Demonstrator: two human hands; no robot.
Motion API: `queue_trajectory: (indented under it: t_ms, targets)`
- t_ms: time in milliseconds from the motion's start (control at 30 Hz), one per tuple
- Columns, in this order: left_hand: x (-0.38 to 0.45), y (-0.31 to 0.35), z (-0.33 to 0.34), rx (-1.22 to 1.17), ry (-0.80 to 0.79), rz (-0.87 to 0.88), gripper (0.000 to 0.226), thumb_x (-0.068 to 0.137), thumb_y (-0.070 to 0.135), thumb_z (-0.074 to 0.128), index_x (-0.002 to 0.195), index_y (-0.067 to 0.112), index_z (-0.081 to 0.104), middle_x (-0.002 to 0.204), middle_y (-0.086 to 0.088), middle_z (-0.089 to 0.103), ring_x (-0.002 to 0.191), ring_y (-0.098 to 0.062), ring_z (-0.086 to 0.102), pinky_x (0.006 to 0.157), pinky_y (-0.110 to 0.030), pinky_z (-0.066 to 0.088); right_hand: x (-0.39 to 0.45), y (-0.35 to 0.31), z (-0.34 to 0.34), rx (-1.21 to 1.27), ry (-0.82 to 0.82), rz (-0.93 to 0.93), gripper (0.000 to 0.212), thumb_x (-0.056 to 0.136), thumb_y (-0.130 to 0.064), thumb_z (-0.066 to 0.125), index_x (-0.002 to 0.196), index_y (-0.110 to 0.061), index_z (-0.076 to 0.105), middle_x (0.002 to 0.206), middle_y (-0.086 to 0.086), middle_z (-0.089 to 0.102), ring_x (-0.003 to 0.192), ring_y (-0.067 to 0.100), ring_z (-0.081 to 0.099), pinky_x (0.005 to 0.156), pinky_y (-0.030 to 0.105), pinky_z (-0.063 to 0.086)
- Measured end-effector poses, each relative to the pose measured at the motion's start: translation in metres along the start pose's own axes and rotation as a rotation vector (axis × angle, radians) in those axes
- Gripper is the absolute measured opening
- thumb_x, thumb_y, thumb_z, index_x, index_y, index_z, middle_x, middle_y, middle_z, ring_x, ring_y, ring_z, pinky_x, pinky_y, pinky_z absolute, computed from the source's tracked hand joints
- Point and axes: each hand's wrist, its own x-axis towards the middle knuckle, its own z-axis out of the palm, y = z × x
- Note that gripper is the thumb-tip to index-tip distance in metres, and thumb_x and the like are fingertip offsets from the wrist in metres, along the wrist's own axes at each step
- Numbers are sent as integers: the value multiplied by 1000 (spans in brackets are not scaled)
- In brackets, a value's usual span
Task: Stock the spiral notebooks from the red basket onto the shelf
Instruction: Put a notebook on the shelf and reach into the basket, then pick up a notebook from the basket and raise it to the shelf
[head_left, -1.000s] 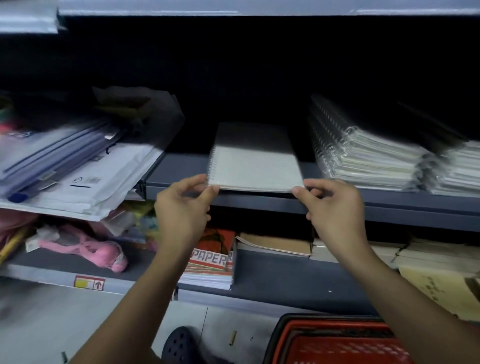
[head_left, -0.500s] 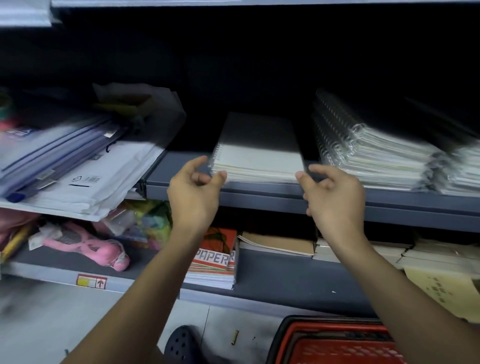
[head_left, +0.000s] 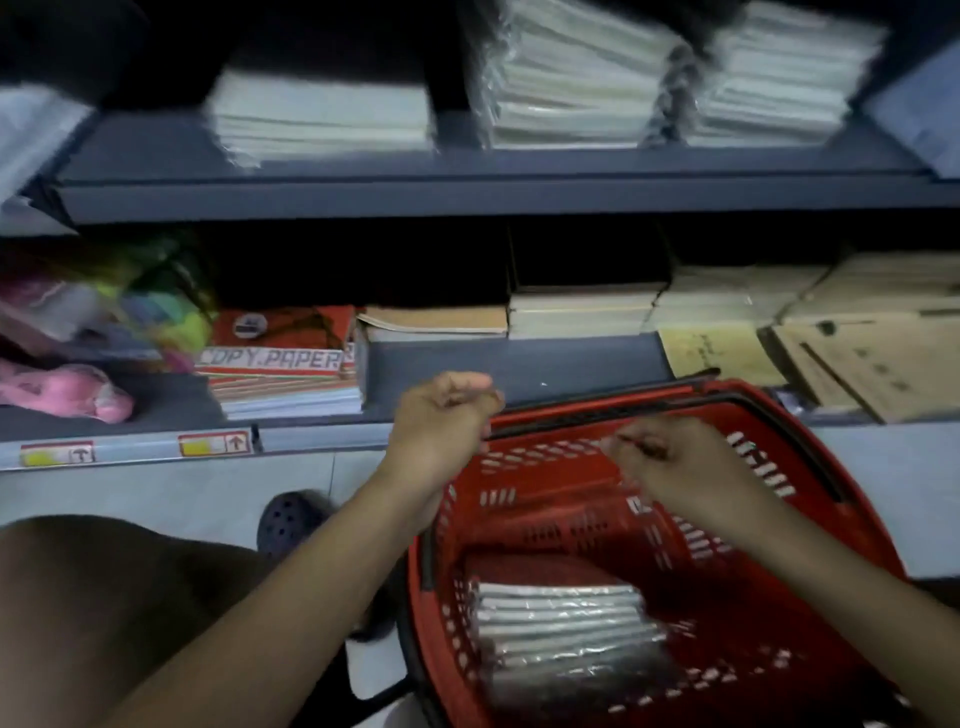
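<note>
The red basket (head_left: 779, 530) stands on the floor at the lower right, with a stack of plastic-wrapped spiral notebooks (head_left: 566, 629) lying in its bottom. On the grey upper shelf (head_left: 467, 171) a short pile of notebooks (head_left: 322, 114) sits at the left, beside taller wrapped stacks (head_left: 571, 78). My left hand (head_left: 441, 421) hovers over the basket's far left rim, fingers loosely curled and empty. My right hand (head_left: 675, 467) is above the basket's middle, fingers curled, holding nothing.
The lower shelf (head_left: 467, 364) carries copy paper packs (head_left: 280, 364), brown-covered books (head_left: 582, 306), tan envelopes (head_left: 857, 343) and a pink item (head_left: 67, 389). A dark perforated shoe (head_left: 291, 519) rests on the tiled floor left of the basket.
Both hands let go of the notebook pile on the upper shelf and dropped down over the basket. The view tilted downward, bringing the basket's inside into sight.
</note>
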Motion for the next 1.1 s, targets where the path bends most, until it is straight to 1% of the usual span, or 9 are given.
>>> queue_trajectory:
  t_ms: [100, 167, 300, 433, 567, 700, 800, 900, 1100]
  targets:
    - [-9, -56, 13, 191, -13, -67, 17, 92, 1, 61, 100, 12, 70, 84, -3, 69, 73, -15, 63, 78, -31, 57, -17, 47, 13, 14, -134, 161, 22, 92, -39, 66, 89, -19, 73, 75, 2, 75, 66, 18, 72, 65, 30, 55]
    - [-14, -80, 15, 331, -60, -116, 21, 93, 1, 57, 103, 12, 71, 101, -6, 72, 93, -22, 68, 90, -26, 51, -25, 68, 25, 110, -204, 300, 22, 94, -36, 65, 92, -15, 70, 73, 7, 71, 54, 17, 65, 52, 26, 49]
    - [-16, -100, 25, 478, -182, -276, 30, 96, 9, 54, 122, 13, 67, 123, -2, 68, 108, -13, 61, 95, -17, 42, -30, 87, 45, 134, -306, 416, 24, 95, -38, 64, 91, -14, 67, 83, 16, 71, 64, 20, 63, 54, 27, 49]
    - [-14, -119, 37, 676, -261, -390, 42, 93, 12, 51, 134, 18, 58, 136, -2, 60, 122, -19, 58, 105, -23, 44, -34, 100, 59, 29, -301, 383, 37, 95, -43, 63, 69, -17, 62, 64, -1, 66, 59, 12, 61, 59, 23, 44]
    - [-13, -134, 44, 866, -315, -490, 40, 93, 11, 48, 132, 11, 61, 134, -6, 61, 124, -24, 59, 97, -23, 46, -36, 106, 72, 5, -371, 413, 43, 98, -45, 55, 76, -11, 70, 78, 10, 75, 63, 13, 64, 61, 23, 42]
    - [-9, -148, 49, 1025, -220, -558, 49, 96, 14, 42, 142, -2, 47, 137, -20, 58, 121, -33, 61, 99, -39, 53, -40, 106, 84, 65, -360, 490, 45, 100, -35, 50, 66, -10, 66, 65, 2, 67, 65, 17, 62, 61, 25, 40]
    - [-13, -150, 46, 942, -164, -552, 46, 97, 13, 42, 141, -1, 49, 132, -18, 62, 116, -32, 64, 95, -36, 55, -43, 101, 84, 120, -312, 510, 38, 99, -27, 51, 69, -8, 66, 70, 9, 69, 70, 22, 64, 66, 28, 45]
    - [-29, -132, 40, 751, -154, -510, 30, 97, 8, 46, 119, 6, 67, 116, -6, 67, 108, -24, 64, 92, -28, 51, -51, 94, 84, 238, -212, 544, 27, 93, -24, 57, 72, -12, 69, 80, 8, 74, 80, 22, 66, 79, 31, 48]
    - [-58, -100, 26, 370, -56, -494, 29, 88, -3, 58, 99, 20, 72, 97, 7, 68, 83, -4, 61, 60, -10, 47, -81, 60, 59, 583, 27, 682, 23, 81, -5, 67, 59, -13, 66, 53, 0, 65, 51, 15, 61, 65, 33, 51]
